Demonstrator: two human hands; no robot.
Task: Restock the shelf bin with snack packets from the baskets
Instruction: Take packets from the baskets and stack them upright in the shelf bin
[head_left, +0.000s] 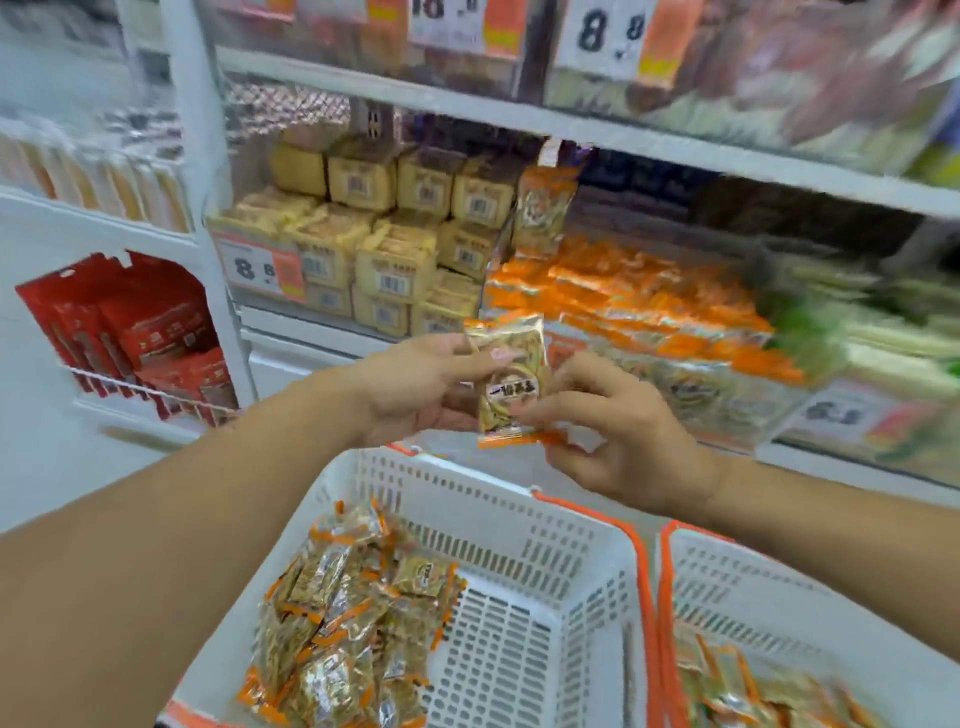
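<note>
Both hands hold one orange-edged snack packet (511, 382) upright in front of the shelf. My left hand (415, 387) grips its upper left side with the thumb across the front. My right hand (608, 426) pinches its lower right corner. Behind it, the clear shelf bin (701, 400) is stacked with the same orange packets (623, 301). Below my arms a white basket (519, 540) with orange rim holds a heap of packets (353, 618) at its left side. A second white basket (769, 587) at the right holds more packets (753, 686).
Yellow boxed snacks (384, 234) fill the bin left of the orange one, with a price tag (260, 270). Red packs (135, 327) hang in a wire rack at far left. A shelf board (571, 124) runs above, green-white packets (883, 322) lie at right.
</note>
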